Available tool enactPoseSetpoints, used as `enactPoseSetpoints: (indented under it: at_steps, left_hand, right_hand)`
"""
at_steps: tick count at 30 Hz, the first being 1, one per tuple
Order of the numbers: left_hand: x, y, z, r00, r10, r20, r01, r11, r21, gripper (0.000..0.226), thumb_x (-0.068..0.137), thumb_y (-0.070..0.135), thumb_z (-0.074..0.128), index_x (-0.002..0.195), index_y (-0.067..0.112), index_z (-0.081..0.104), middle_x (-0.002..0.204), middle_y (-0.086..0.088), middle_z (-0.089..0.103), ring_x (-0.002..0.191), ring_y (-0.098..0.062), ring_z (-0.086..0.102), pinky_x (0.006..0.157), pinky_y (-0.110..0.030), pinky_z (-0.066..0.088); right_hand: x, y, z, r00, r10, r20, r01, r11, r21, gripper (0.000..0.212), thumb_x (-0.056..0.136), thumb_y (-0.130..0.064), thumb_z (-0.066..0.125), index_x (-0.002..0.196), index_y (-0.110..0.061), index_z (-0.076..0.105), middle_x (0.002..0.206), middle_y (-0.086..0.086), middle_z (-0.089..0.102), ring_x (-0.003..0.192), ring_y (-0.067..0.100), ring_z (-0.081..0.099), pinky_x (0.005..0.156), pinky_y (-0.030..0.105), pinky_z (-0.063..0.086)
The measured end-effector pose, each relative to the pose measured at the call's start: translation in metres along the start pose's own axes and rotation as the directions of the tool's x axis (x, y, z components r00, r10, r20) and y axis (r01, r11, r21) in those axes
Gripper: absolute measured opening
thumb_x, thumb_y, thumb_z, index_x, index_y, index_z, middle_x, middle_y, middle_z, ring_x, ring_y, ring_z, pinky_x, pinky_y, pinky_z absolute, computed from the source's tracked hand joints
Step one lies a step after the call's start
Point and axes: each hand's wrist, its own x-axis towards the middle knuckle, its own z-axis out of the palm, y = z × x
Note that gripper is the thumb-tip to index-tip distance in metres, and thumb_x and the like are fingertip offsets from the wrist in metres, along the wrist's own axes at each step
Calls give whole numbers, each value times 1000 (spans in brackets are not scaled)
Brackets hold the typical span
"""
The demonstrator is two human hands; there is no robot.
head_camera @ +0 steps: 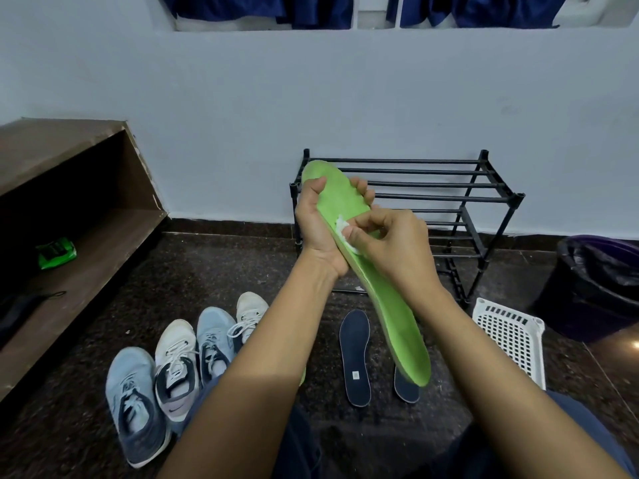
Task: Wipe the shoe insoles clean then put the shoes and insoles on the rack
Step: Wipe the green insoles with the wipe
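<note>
My left hand (316, 229) grips a long green insole (394, 312) near its upper end, holding it tilted in front of the black shoe rack (477, 198). My right hand (394, 243) pinches a small white wipe (345, 231) and presses it against the insole's middle. Two dark blue insoles (354, 354) lie on the floor below; the right one (404, 388) is partly hidden by the green insole. Several sneakers stand in a row at lower left: a blue one (135, 406), a white one (174, 368), another blue one (214, 340) and another white one (249, 314).
A white perforated basket (511, 337) sits right of the rack, with a dark bin lined with a black bag (594, 285) beyond it. A brown wooden shelf unit (69, 216) at left holds a green packet (57, 252). The floor is dark speckled stone.
</note>
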Motion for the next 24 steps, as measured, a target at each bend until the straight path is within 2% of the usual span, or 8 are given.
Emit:
enactPoseSetpoints:
  at_steps: [3,7,10,14,18,20,24]
  left_hand:
    - [2,3,-1,999,40,6,-40,999,-16,36,70,40,52,87,8,55,81,-5,57,76,-20,54,72,-32,43]
    - [1,-5,2,998,62,-12,-62,998,29,33,70,37,55,88,9,55,82,-5,55,76,-18,52,69,-30,42]
    - [-2,-11,5,999,18,-38,-15,997,69,30,75,36,52,90,10,53,81,-3,53,73,-16,51,66,-27,43]
    - [-7,-18,7,998,-8,-70,22,979,202,29,72,36,54,87,12,55,76,-1,57,63,-13,55,58,-24,47]
    - [-9,-18,8,996,-53,-78,70,970,232,25,77,37,56,87,13,56,71,-1,58,66,-15,58,61,-26,48]
    - [-10,-11,9,997,-53,-61,64,977,203,27,79,37,53,86,11,56,75,-2,58,67,-16,57,64,-28,47]
    - [-5,5,3,998,23,-61,-16,994,106,35,74,37,54,87,5,59,83,-8,60,78,-20,57,74,-31,44]
  right_hand:
    - [-3,1,-2,999,12,46,-13,1000,12,13,77,-32,76,81,-20,76,66,-12,66,61,-3,56,59,12,40]
    - [-1,4,2,996,39,-74,-43,997,-56,10,77,-38,73,75,-29,72,68,-13,66,72,7,63,65,28,50]
    - [4,5,2,991,29,-134,-54,981,-185,15,80,-44,67,78,-29,68,66,-14,63,75,13,63,63,30,48]
    - [9,9,6,962,-73,-262,-5,958,-286,17,85,-40,61,86,-25,66,81,-6,68,79,20,64,66,34,48]
    - [11,9,11,905,-225,-360,88,929,-359,18,87,-32,62,84,-14,64,81,3,65,68,29,61,56,36,46]
    - [9,6,11,905,-252,-343,110,917,-384,17,87,-30,62,83,-14,64,81,5,65,67,31,61,55,36,46]
    - [-1,8,6,973,-154,-170,70,907,-416,16,85,-32,63,83,-17,67,83,4,68,76,30,62,63,35,47]
